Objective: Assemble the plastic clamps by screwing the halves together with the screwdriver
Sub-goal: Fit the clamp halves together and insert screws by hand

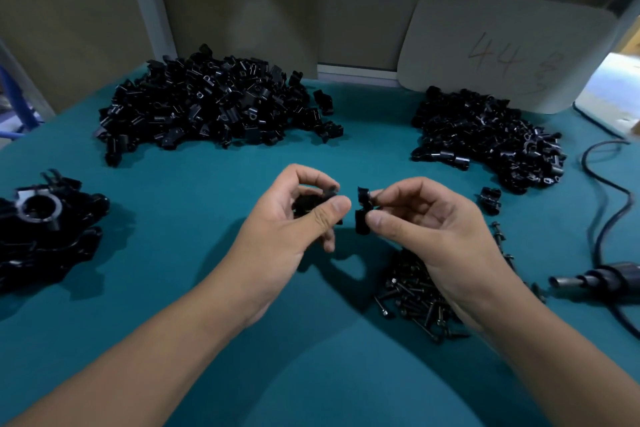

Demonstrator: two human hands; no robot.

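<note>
Head cam: left hand [294,215] & right hand [426,218] fingers each pinching 1 clamp half [363,210].

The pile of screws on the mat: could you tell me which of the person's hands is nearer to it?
Right. The right hand hovers directly above the pile of screws, partly covering it, while the left hand is off to the pile's left.

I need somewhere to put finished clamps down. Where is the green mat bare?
Bare mat lies between the big left pile, the assembled pile and the left hand; also near the front edge between the forearms. It is crowded right: screws, right pile, screwdriver.
</note>
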